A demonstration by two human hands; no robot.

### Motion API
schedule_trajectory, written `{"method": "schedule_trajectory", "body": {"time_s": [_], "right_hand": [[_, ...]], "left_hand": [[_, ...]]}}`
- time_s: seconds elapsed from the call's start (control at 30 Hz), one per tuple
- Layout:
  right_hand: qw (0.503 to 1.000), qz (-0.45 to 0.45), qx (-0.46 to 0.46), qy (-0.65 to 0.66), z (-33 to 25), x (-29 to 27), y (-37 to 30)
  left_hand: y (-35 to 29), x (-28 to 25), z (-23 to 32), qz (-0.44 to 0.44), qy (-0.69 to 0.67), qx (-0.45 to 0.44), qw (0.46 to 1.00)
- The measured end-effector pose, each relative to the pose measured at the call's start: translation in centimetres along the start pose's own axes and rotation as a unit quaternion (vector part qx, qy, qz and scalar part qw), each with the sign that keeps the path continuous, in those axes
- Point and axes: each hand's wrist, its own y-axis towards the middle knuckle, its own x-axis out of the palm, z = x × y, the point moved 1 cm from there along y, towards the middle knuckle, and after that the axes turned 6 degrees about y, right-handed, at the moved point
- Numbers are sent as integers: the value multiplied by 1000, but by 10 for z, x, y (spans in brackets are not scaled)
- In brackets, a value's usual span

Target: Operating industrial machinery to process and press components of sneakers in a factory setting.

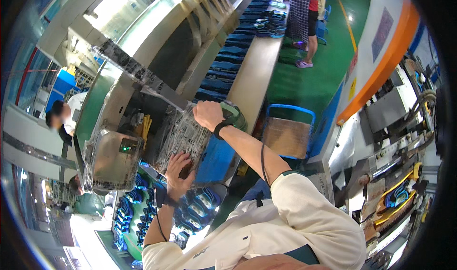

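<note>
At the wearer's eleven o'clock, the film-wrapped panel (184, 136) lies beneath the left hand (178, 174), whose splayed grip steadies best pressed flat, while the right hand (208, 115) clenches its grip by the panel's one o'clock corner, contents unclear to me.

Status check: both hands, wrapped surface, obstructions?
Left hand spread against plastic-wrapped surface. Right hand curled near its far edge, grip unclear. Green round object close beside right hand.
</note>
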Motion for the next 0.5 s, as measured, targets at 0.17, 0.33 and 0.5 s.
{"method": "schedule_trajectory", "body": {"time_s": [0.17,0.33,0.5], "right_hand": [[1000,-10,9,-8,9,-12,-6],[1000,-12,5,-22,16,-17,-9],[998,-5,-3,-68,22,-22,-10]], "left_hand": [[-2,7,-3,-4,-14,20,1000],[-6,12,-1,-9,-27,38,999],[-6,16,4,-3,-26,39,999]]}}
